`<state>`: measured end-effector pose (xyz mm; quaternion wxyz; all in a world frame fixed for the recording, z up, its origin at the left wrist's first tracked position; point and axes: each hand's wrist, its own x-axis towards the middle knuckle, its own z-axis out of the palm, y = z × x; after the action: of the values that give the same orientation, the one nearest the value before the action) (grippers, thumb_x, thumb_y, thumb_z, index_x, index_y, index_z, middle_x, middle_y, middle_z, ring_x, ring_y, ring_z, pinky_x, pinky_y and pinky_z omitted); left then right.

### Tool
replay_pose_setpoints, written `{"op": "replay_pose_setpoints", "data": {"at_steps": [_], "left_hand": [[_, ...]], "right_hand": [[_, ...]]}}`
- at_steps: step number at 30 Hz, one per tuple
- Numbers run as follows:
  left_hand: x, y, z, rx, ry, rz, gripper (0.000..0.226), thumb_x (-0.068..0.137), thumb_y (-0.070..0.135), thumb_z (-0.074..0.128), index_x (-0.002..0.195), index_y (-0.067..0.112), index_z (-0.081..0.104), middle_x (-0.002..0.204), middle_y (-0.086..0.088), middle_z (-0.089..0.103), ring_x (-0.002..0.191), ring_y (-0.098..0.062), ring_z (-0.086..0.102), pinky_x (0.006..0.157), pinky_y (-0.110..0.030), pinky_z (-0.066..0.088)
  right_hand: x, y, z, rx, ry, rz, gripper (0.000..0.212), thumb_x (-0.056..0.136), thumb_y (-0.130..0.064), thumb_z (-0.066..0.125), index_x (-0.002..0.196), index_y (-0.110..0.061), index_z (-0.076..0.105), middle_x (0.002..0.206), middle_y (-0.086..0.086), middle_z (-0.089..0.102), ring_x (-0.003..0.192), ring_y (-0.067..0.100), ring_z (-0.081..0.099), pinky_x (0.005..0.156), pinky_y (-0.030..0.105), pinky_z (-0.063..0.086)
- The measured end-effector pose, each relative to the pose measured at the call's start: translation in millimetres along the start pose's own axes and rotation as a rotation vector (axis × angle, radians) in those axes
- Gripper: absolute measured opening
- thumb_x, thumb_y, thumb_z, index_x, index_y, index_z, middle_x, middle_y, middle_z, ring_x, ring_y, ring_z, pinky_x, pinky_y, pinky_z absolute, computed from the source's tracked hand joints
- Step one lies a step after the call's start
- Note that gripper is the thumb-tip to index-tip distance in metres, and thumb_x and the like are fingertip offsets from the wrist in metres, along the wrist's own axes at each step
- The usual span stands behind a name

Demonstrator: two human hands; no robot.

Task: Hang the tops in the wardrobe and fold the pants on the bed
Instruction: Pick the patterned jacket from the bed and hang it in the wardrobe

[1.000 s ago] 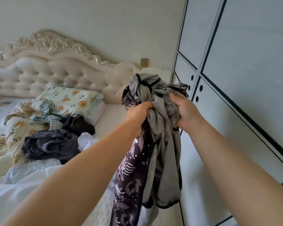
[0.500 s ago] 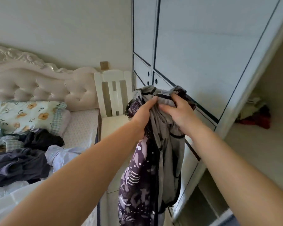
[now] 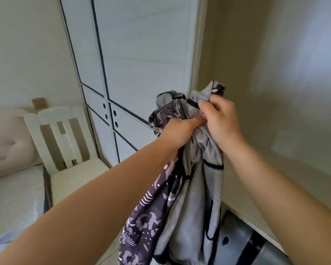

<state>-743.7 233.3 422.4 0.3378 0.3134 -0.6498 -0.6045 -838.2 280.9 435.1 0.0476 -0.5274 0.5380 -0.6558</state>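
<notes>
A grey mesh top with a purple patterned panel (image 3: 182, 203) hangs bunched in mid-air in front of me. My left hand (image 3: 177, 131) grips its bunched upper part from the left. Beside it, my right hand (image 3: 221, 119) holds the grey collar end, fingers curled round the cloth. Both hands are raised in front of the open section of the white wardrobe (image 3: 141, 60), whose beige inner wall (image 3: 275, 83) fills the right side. No hanger or rail shows.
A white wooden chair (image 3: 65, 142) stands between the bed (image 3: 11, 192) and the wardrobe doors. The padded headboard (image 3: 6, 140) is at the far left. A beige shelf edge (image 3: 256, 217) and a grey case below it (image 3: 243, 243) sit inside the wardrobe, low right.
My view has swung right, from the bed with its clothes pile to the open wardrobe section. Both hands kept their hold on the top and carried it toward the opening.
</notes>
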Motion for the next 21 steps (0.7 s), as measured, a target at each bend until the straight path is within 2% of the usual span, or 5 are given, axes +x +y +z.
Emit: {"op": "replay_pose_setpoints", "data": {"at_steps": [4, 7, 12, 17, 21], "left_hand": [[19, 19, 55, -0.008, -0.106, 0.069, 0.020, 0.080, 0.016, 0.071, 0.094, 0.002, 0.071, 0.088, -0.009, 0.074, 0.081, -0.020, 0.070, 0.075, -0.029, 0.055], [34, 32, 95, 0.015, -0.174, 0.107, 0.015, 0.080, 0.015, 0.071, 0.087, 0.003, 0.071, 0.083, -0.009, 0.073, 0.077, -0.021, 0.069, 0.073, -0.031, 0.054], [59, 50, 167, 0.062, -0.195, 0.122, 0.018, 0.080, 0.018, 0.071, 0.086, 0.001, 0.069, 0.084, -0.014, 0.072, 0.074, -0.022, 0.066, 0.069, -0.031, 0.052], [89, 63, 229, 0.069, -0.223, 0.154, 0.016, 0.079, 0.019, 0.072, 0.081, 0.004, 0.069, 0.078, -0.008, 0.071, 0.071, -0.021, 0.067, 0.064, -0.028, 0.052], [109, 83, 273, 0.007, -0.257, 0.191, 0.010, 0.080, 0.015, 0.070, 0.077, 0.005, 0.068, 0.074, -0.007, 0.071, 0.068, -0.019, 0.067, 0.062, -0.024, 0.052]], "right_hand": [[27, 6, -55, -0.051, 0.163, 0.067, 0.027, 0.081, -0.015, 0.056, 0.058, -0.004, 0.046, 0.048, -0.012, 0.039, 0.051, 0.004, 0.033, 0.049, 0.021, 0.026], [44, 11, -97, -0.051, 0.231, 0.081, 0.032, 0.079, -0.017, 0.055, 0.080, 0.015, 0.055, 0.067, 0.010, 0.045, 0.066, 0.017, 0.039, 0.058, 0.027, 0.028], [65, 27, -166, -0.101, 0.312, 0.112, 0.044, 0.071, -0.026, 0.052, 0.088, 0.014, 0.055, 0.086, 0.035, 0.057, 0.071, 0.020, 0.049, 0.067, 0.034, 0.041], [88, 46, -228, -0.131, 0.378, 0.125, 0.041, 0.071, -0.030, 0.054, 0.087, 0.008, 0.055, 0.091, 0.034, 0.059, 0.071, 0.023, 0.052, 0.071, 0.038, 0.044], [109, 48, -269, -0.178, 0.428, 0.116, 0.029, 0.077, -0.030, 0.055, 0.079, -0.001, 0.058, 0.075, 0.019, 0.061, 0.070, 0.021, 0.054, 0.071, 0.041, 0.046]]}}
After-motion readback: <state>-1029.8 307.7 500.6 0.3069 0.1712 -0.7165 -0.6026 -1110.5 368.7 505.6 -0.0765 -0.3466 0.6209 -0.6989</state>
